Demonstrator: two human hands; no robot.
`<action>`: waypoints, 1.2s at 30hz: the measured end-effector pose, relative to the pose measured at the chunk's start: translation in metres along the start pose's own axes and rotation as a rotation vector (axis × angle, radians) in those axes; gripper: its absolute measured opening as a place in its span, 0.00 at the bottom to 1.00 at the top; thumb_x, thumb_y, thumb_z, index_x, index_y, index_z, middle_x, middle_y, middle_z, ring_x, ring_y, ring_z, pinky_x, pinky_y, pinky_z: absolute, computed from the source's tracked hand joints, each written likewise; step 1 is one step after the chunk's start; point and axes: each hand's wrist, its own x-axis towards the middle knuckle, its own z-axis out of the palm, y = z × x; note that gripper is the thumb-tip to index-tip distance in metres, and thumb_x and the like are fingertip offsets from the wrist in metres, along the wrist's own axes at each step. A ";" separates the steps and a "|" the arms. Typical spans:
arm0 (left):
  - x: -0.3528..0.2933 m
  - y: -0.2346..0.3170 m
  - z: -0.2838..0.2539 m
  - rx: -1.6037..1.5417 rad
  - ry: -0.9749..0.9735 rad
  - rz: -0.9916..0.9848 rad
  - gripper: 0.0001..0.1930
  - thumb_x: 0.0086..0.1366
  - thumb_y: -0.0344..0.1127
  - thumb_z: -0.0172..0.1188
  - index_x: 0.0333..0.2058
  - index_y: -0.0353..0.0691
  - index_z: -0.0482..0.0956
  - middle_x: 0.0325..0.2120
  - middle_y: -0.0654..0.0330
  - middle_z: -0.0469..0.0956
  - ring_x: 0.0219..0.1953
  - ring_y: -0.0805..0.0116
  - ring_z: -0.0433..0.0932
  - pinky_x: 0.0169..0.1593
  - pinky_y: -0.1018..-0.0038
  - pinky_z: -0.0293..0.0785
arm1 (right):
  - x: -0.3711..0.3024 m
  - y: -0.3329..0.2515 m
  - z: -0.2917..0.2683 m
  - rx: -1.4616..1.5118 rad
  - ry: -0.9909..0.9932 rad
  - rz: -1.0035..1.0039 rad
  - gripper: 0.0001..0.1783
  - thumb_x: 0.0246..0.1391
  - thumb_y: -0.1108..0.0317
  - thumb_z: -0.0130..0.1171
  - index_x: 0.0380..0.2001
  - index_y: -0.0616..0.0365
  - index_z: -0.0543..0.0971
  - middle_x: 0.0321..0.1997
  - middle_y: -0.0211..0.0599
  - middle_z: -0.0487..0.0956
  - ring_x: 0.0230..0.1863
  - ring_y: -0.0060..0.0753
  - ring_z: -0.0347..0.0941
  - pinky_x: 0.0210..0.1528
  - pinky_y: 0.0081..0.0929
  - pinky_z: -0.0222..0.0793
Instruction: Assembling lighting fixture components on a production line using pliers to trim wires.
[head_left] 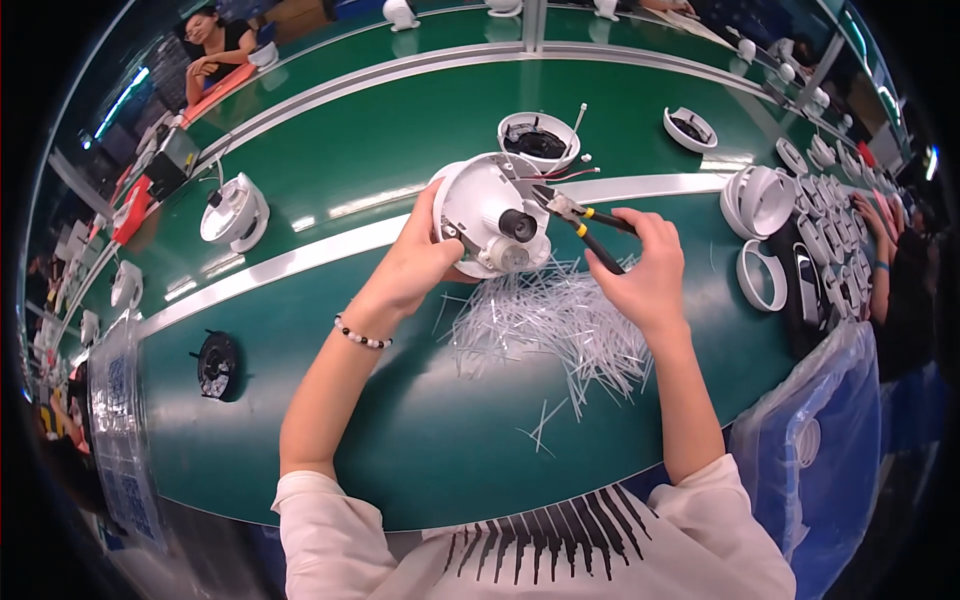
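Note:
My left hand (422, 248) is closed round the side of a white camera housing (478, 208), lifted above the green bench. A black lens (517, 226) sticks out of the housing's front, and thin red and white wires come out at its upper right. In my right hand (648, 268) is a pair of cutting pliers (590, 222) with black and yellow handles. The jaws point left and reach the housing's right edge near the wires; I cannot tell whether they touch a wire. Beneath both hands lies a loose heap of thin clear plastic strips (560, 325).
Behind the housing an open white shell (540, 138) holds black parts. A black round part (215, 365) lies at left, near a white camera unit (235, 212). Many white shells (830, 235) crowd the right end, beside a plastic-lined blue bin (830, 450). Other people sit around.

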 end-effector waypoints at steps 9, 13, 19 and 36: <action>-0.004 -0.014 0.019 0.037 -0.081 -0.020 0.41 0.39 0.20 0.39 0.58 0.45 0.45 0.52 0.53 0.58 0.53 0.57 0.63 0.42 0.64 0.76 | -0.005 0.000 -0.004 -0.162 -0.021 0.040 0.22 0.27 0.68 0.64 0.33 0.57 0.72 0.31 0.35 0.72 0.36 0.38 0.66 0.39 0.31 0.61; -0.008 -0.014 0.022 0.035 -0.075 -0.024 0.41 0.40 0.19 0.38 0.58 0.46 0.45 0.52 0.54 0.58 0.52 0.57 0.64 0.42 0.65 0.76 | -0.006 0.003 -0.004 -0.149 0.002 0.000 0.19 0.27 0.68 0.64 0.30 0.59 0.73 0.26 0.35 0.73 0.28 0.36 0.69 0.32 0.29 0.64; 0.000 -0.024 0.016 0.089 -0.022 0.069 0.38 0.45 0.16 0.38 0.58 0.44 0.41 0.51 0.50 0.56 0.53 0.57 0.62 0.46 0.68 0.71 | -0.005 0.004 -0.007 -0.018 -0.051 0.056 0.15 0.27 0.69 0.63 0.26 0.60 0.75 0.19 0.33 0.73 0.16 0.32 0.66 0.21 0.27 0.63; 0.124 -0.053 -0.097 -0.688 0.420 0.232 0.22 0.51 0.20 0.40 0.48 0.33 0.54 0.45 0.45 0.60 0.46 0.48 0.66 0.41 0.53 0.74 | -0.005 -0.004 -0.013 -0.034 -0.086 -0.137 0.26 0.24 0.72 0.63 0.35 0.58 0.71 0.35 0.37 0.70 0.39 0.41 0.65 0.43 0.33 0.59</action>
